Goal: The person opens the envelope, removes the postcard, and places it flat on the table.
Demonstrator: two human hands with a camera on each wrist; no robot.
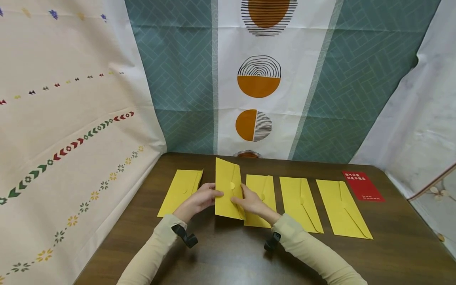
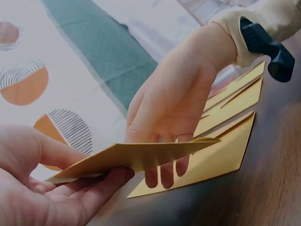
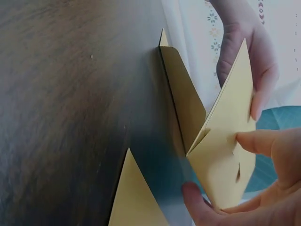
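Checking my feed, I see the left hand (image 1: pixel 199 199) pinching a yellow envelope (image 1: pixel 225 178) by its left side, the right hand (image 1: pixel 255 202) gripping its right, between them above the table (image 1: pixel 229 253).

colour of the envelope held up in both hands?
Yellow; the held envelope shows best in the head view.

Left grip (image 1: pixel 199 199), right grip (image 1: pixel 253 201) on yellow envelope (image 1: pixel 226 186)
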